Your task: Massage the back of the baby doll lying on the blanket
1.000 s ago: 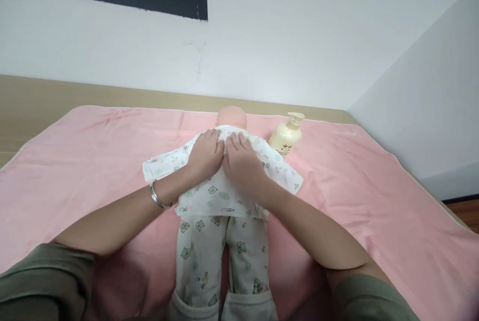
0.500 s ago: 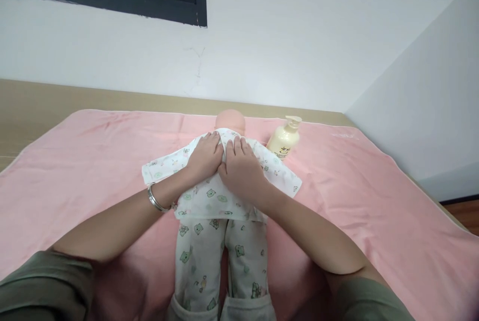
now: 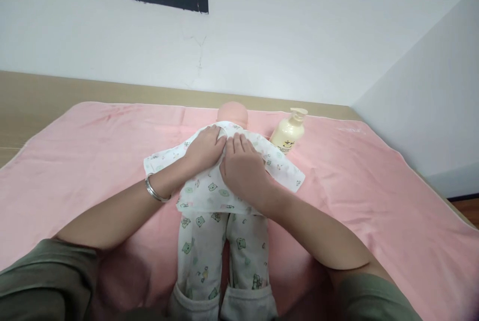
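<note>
Baby doll, face down on pink towel, pump bottle beside its head: your left hand and right hand lie flat, grasping nothing, on its printed shirt; best press evenly, without bunching cloth.

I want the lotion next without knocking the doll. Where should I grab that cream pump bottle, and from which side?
Wrap the right hand around the bottle's wide body, below the narrow pump neck, coming from its right. The doll's head and sleeve lie close on its left, only pink towel on its right.
</note>
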`<state>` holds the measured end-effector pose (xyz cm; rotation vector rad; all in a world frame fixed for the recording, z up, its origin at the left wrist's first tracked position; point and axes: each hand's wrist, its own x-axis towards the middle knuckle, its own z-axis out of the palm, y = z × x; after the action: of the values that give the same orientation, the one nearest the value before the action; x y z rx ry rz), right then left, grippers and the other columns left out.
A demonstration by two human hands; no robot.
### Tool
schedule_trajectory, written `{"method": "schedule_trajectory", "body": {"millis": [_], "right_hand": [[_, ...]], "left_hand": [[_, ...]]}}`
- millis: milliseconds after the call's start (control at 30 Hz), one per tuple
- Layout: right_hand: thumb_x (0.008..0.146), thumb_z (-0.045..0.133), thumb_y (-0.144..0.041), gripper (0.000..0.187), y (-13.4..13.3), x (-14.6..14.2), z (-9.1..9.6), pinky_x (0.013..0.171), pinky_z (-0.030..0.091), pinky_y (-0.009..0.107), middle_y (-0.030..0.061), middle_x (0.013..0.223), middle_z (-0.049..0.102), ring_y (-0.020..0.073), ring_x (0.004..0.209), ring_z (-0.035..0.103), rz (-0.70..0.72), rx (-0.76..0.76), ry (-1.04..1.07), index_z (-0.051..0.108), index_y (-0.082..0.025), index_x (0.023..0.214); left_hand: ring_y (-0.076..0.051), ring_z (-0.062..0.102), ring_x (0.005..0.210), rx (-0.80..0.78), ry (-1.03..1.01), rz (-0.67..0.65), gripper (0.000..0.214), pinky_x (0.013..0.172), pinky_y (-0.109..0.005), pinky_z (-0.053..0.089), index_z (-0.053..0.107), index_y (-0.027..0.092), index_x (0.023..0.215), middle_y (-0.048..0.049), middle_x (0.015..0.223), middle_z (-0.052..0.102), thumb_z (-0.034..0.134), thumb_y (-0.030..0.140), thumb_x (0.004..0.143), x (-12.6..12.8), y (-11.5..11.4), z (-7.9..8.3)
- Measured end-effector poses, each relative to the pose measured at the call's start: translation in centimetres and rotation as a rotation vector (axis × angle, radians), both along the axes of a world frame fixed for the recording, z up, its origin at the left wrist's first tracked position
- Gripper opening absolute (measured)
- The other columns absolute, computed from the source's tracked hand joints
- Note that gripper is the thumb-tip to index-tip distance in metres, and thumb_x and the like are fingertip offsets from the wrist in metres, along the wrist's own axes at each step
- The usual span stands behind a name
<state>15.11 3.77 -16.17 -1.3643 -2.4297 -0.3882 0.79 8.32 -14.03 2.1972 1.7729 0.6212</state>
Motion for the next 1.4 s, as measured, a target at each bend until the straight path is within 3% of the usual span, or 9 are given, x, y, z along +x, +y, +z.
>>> {"method": "schedule_trajectory", "body": {"millis": [133,300,400,533,667,900,1033,1233,1400], "right_hand": [[0.102,0.031,-0.021,0.053,1.8,0.5,0.4,0.125,0.035,0.047,0.025,0.15,0.053,0.0329,0.146,0.047,0.037,-0.097,0.069,0.051,0.003,0.145],[0.103,0.04,-0.036,0.056,5.8,1.6,1.9,0.121,0.039,0.05,0.026,0.148,0.055,0.0371,0.141,0.05,-0.187,-0.323,0.18,0.052,0.004,0.14],[0.104,0.036,-0.033,0.053,5.1,1.4,1.9,0.118,0.04,0.05,0.0264,0.142,0.058,0.0377,0.136,0.053,-0.177,-0.281,0.14,0.054,0.004,0.137],[0.103,0.032,-0.026,0.053,1.9,0.6,1.1,0.118,0.04,0.052,0.0301,0.142,0.057,0.0394,0.136,0.052,-0.08,-0.101,0.043,0.051,0.008,0.14],[0.102,0.035,-0.024,0.053,0.2,0.3,0.8,0.121,0.039,0.052,0.0263,0.145,0.057,0.0369,0.145,0.047,0.032,-0.038,0.016,0.051,0.002,0.145],[0.1,0.034,-0.032,0.059,4.4,0.9,0.8,0.126,0.033,0.057,0.0246,0.157,0.045,0.0364,0.151,0.037,-0.065,-0.261,0.282,0.047,0.002,0.147],[0.099,0.037,-0.036,0.063,5.1,0.8,0.6,0.127,0.027,0.057,0.0238,0.159,0.043,0.0365,0.152,0.034,-0.12,-0.285,0.347,0.044,0.002,0.149],[0.099,0.038,-0.035,0.056,4.8,0.7,0.3,0.125,0.03,0.054,0.024,0.153,0.049,0.0347,0.146,0.043,-0.119,-0.248,0.351,0.052,-0.002,0.141],[0.099,0.038,-0.034,0.058,4.9,0.7,0.5,0.125,0.03,0.054,0.0243,0.156,0.047,0.0351,0.148,0.041,-0.121,-0.242,0.301,0.048,0.0,0.145]], "left_hand": [[-0.028,0.064,0.108,0.057,0.061,0.026,0.031,0.104,-0.047,0.052,0.059,0.015,0.099,-0.0155,0.111,0.068,0.029,0.026,0.099,0.6,-0.6,0.0],[-0.032,0.059,0.121,0.257,0.22,-0.105,0.033,0.114,-0.047,0.046,0.062,0.008,0.104,-0.0207,0.113,0.066,0.031,0.016,0.096,1.6,-3.1,-0.7],[-0.03,0.061,0.117,0.23,0.188,-0.136,0.029,0.111,-0.045,0.048,0.062,0.012,0.097,-0.0187,0.107,0.065,0.034,0.012,0.092,1.3,-2.9,-0.6],[-0.027,0.063,0.099,0.086,0.052,-0.069,0.02,0.098,-0.045,0.054,0.055,0.02,0.084,-0.0131,0.097,0.066,0.037,0.018,0.092,0.4,-0.9,-0.1],[-0.026,0.063,0.098,0.044,-0.043,0.013,0.023,0.098,-0.045,0.052,0.056,0.02,0.088,-0.0128,0.102,0.068,0.033,0.023,0.093,0.2,0.4,-0.9],[-0.028,0.055,0.13,0.181,-0.23,0.091,0.049,0.121,-0.048,0.04,0.06,0.013,0.129,-0.0145,0.136,0.064,0.029,0.033,0.097,0.7,0.4,-3.9],[-0.028,0.054,0.134,0.188,-0.29,0.098,0.051,0.124,-0.048,0.038,0.061,0.013,0.133,-0.0128,0.141,0.063,0.031,0.035,0.097,0.6,0.5,-4.2],[-0.027,0.055,0.133,0.207,-0.308,0.096,0.051,0.123,-0.048,0.039,0.062,0.013,0.132,-0.0121,0.14,0.065,0.032,0.035,0.097,0.6,0.3,-4.2],[-0.026,0.056,0.133,0.209,-0.305,0.103,0.049,0.123,-0.048,0.04,0.062,0.014,0.132,-0.0114,0.14,0.065,0.033,0.034,0.097,0.6,0.4,-4.2]]}}
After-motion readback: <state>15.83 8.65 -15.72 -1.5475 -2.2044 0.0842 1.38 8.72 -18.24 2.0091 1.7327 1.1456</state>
